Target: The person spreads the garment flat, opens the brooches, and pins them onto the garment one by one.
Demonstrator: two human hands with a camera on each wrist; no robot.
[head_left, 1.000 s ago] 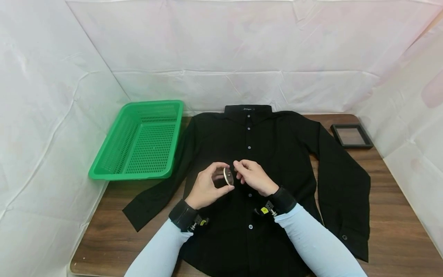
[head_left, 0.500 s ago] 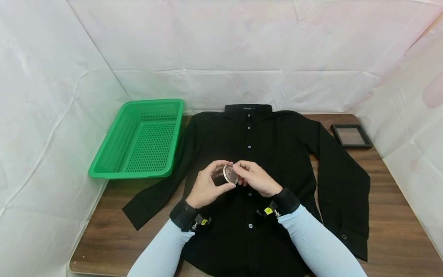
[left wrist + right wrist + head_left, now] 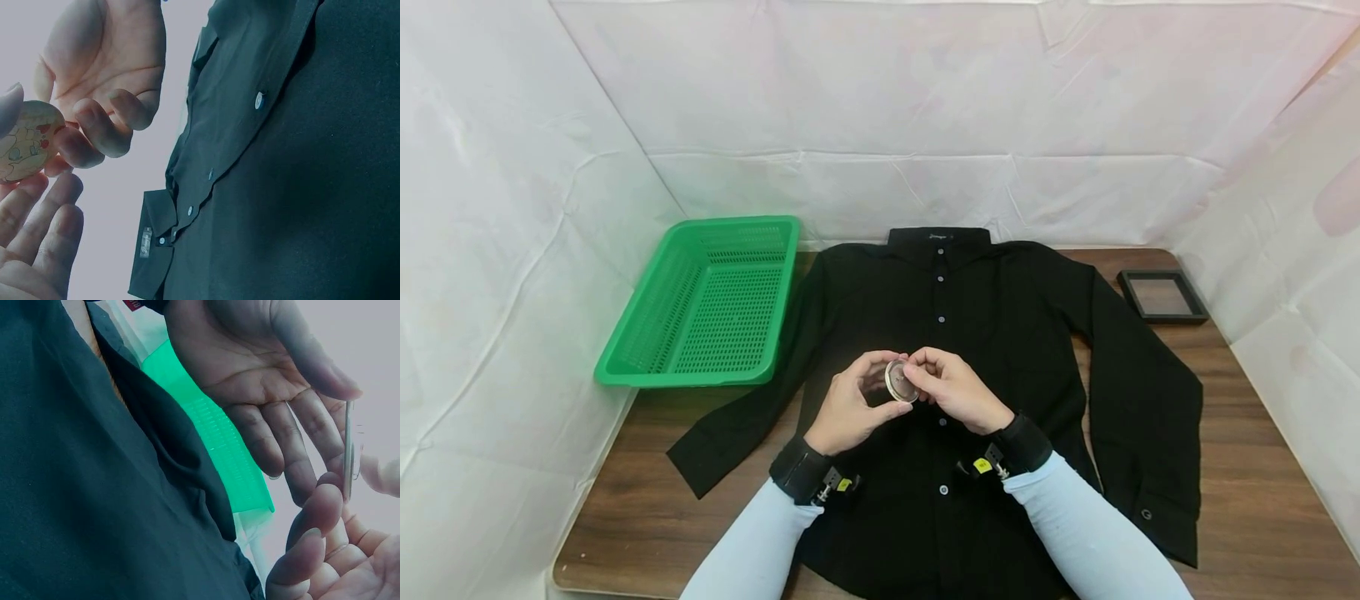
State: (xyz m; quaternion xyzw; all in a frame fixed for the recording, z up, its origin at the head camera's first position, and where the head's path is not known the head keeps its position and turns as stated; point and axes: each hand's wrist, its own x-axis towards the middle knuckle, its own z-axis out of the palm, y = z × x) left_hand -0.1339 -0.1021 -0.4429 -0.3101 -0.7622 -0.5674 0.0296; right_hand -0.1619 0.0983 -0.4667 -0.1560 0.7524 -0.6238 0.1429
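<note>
A round pin badge is held up over the chest of a spread black shirt. Its silvery back with the pin faces the head camera. In the left wrist view, the cartoon-printed front of the badge shows. My left hand grips it by the edge, thumb below and fingertips above. From the other side my right hand pinches its right side, thumb on the back near the pin and fingers behind. The right wrist view shows the badge edge-on between both hands.
A green plastic basket stands at the back left, over part of the shirt's sleeve. A small dark square frame lies at the right rear of the wooden table. White sheeting encloses the back and sides.
The badge has turned from nearly edge-on to show its back toward the head camera. My right fingers, apart from it one second ago, have closed in and now pinch it.
</note>
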